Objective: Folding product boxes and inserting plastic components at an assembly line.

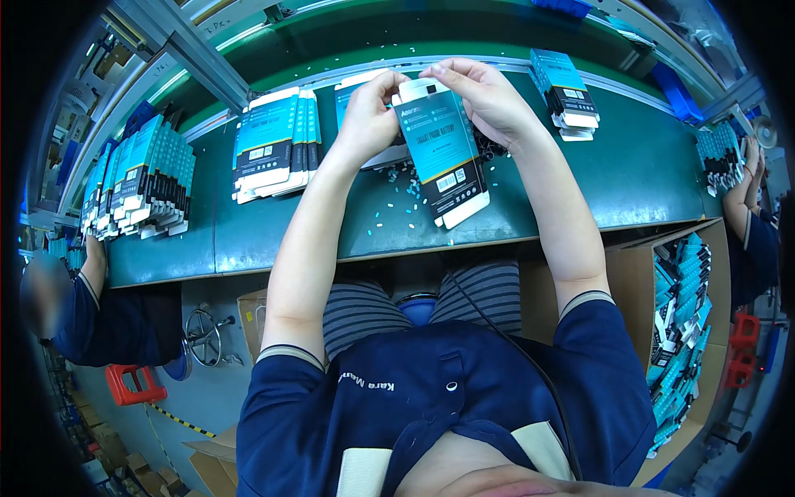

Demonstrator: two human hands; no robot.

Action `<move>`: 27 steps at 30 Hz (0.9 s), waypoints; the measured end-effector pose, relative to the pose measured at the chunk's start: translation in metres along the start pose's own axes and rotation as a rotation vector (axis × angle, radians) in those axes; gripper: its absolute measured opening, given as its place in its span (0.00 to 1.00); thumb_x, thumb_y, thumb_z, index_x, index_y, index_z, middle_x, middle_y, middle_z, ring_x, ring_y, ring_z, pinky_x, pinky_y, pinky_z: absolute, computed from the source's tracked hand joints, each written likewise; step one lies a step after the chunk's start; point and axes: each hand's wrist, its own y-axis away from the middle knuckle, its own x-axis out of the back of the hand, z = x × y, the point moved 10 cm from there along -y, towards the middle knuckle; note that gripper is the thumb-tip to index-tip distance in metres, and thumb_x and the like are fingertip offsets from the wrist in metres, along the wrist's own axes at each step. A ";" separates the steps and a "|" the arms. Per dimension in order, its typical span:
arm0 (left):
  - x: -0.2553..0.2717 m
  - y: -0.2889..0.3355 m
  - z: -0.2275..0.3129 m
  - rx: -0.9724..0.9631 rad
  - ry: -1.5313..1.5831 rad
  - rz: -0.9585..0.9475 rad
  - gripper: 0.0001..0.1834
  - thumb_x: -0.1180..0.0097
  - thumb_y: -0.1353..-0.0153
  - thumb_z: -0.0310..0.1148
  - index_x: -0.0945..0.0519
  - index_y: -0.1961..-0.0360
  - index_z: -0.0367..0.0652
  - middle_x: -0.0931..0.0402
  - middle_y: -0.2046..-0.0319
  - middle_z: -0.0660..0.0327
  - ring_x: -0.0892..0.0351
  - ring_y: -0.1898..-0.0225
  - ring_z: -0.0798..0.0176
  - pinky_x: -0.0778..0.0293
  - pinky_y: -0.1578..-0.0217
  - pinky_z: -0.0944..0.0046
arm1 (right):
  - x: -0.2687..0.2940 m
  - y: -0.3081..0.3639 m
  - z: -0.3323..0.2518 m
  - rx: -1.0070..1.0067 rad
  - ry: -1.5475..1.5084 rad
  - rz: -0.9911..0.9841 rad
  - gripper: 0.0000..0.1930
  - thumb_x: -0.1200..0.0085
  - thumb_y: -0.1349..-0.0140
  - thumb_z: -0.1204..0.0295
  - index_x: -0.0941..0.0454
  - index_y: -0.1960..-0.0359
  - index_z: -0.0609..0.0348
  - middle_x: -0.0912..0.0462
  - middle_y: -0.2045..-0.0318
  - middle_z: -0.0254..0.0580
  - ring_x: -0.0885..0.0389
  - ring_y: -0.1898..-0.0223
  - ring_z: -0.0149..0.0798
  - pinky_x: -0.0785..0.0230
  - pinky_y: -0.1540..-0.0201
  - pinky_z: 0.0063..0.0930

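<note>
Above the green table (348,236) I hold a flat turquoise and black cardboard box (443,149), tilted, with a white end flap at its top. My left hand (373,116) pinches the upper left corner. My right hand (484,95) closes on the upper right corner, its thumb and fingers at the white flap. Another similar box (348,93) lies partly hidden behind my left hand. Beneath the held box, small dark pieces (383,157) and scattered pale bits (410,184) lie on the table; the held box covers part of them.
Stacked boxes (265,141) stand left of my hands, more (157,178) farther left, and a pile (565,91) at right. A carton (712,331) full of boxes stands at my right side. Co-workers' arms (95,265) reach in at both edges. A red stool (135,384) is on the floor.
</note>
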 end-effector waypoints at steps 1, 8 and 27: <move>0.004 -0.001 0.002 -0.027 -0.117 0.026 0.08 0.45 0.44 0.23 0.25 0.61 0.36 0.23 0.69 0.63 0.28 0.67 0.75 0.30 0.68 0.73 | -0.001 0.003 -0.004 0.040 0.044 0.022 0.13 0.42 0.40 0.73 0.24 0.55 0.63 0.20 0.62 0.38 0.22 0.59 0.28 0.30 0.52 0.22; -0.022 0.015 -0.014 0.366 0.567 0.008 0.18 0.58 0.30 0.41 0.29 0.48 0.39 0.23 0.60 0.60 0.23 0.62 0.69 0.25 0.61 0.67 | 0.008 -0.002 -0.009 0.169 -0.122 0.050 0.12 0.45 0.39 0.76 0.27 0.53 0.64 0.21 0.60 0.40 0.23 0.57 0.29 0.29 0.52 0.22; 0.006 0.002 -0.005 0.107 0.897 0.067 0.45 0.47 0.44 0.62 0.39 0.41 0.33 0.29 0.49 0.44 0.26 0.47 0.51 0.26 0.47 0.52 | -0.016 0.003 0.021 -0.138 0.444 -0.063 0.34 0.55 0.38 0.39 0.18 0.70 0.64 0.22 0.77 0.35 0.28 0.75 0.26 0.33 0.68 0.19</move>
